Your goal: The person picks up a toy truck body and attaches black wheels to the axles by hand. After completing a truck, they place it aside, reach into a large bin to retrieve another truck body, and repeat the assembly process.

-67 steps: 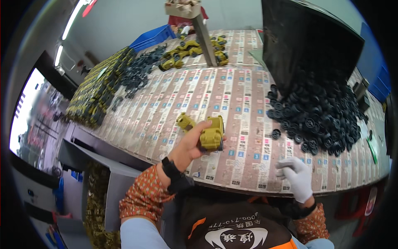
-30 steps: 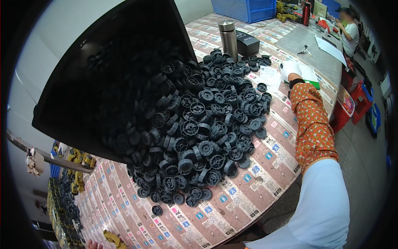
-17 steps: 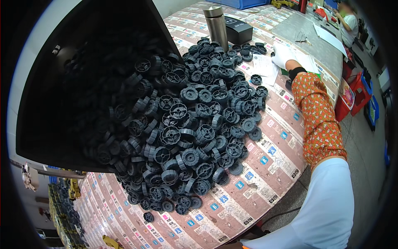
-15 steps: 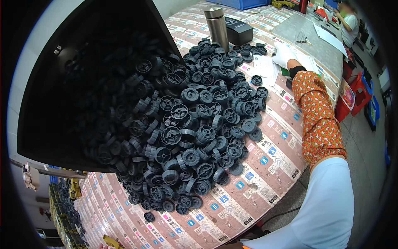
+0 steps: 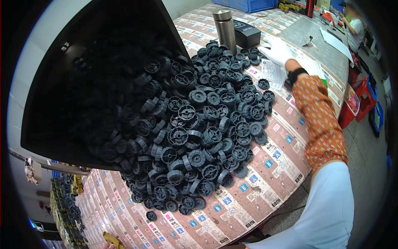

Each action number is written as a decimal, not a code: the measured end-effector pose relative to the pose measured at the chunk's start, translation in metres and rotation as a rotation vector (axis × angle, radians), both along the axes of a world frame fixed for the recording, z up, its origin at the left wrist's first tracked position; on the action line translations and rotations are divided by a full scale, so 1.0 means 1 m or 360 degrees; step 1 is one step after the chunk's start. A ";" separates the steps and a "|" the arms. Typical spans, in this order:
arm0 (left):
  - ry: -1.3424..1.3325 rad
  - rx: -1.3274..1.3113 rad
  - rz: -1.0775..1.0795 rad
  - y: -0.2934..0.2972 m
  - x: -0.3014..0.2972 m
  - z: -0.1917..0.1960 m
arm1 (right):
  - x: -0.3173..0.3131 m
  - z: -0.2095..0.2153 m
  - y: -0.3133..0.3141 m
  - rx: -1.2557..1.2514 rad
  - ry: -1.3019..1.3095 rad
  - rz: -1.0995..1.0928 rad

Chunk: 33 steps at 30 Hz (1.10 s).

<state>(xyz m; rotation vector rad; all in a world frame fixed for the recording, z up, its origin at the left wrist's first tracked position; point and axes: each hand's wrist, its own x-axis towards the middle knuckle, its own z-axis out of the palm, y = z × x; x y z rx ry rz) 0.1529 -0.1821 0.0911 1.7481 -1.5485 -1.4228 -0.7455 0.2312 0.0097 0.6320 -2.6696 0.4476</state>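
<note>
Patterned covering, pale with small coloured squares, spreads over the table (image 5: 265,166) we work at. Landmark: the heap of black toothed wheels (image 5: 199,128) spilling from a tilted black bin (image 5: 95,79) at its left. Beyond the heap's far edge stand a steel flask (image 5: 224,25) and a black box (image 5: 245,34). Right of the heap, our right hand (image 5: 277,49), white-gloved, lies flat with fingers spread on a printed paper sheet (image 5: 274,71), touching it just beside the outermost wheels. Our left hand barely shows at the lower rim, well below the heap; we cannot tell its grip. A yellow part (image 5: 112,240) lies there.
</note>
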 end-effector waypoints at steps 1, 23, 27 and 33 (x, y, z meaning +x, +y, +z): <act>-0.0011 -0.0013 -0.0008 0.003 0.000 0.001 | -0.019 -0.006 -0.004 0.0153 -0.0065 -0.0070; -0.0008 0.0052 0.0151 0.029 0.025 -0.007 | 0.084 0.001 -0.111 0.0310 -0.0579 0.0484; 0.0085 0.0070 0.0102 0.021 0.047 -0.017 | 0.148 0.031 -0.110 0.0265 -0.0475 0.0506; 0.0135 0.0050 0.0004 0.011 0.061 -0.032 | 0.253 0.050 -0.112 0.0068 -0.0372 0.0656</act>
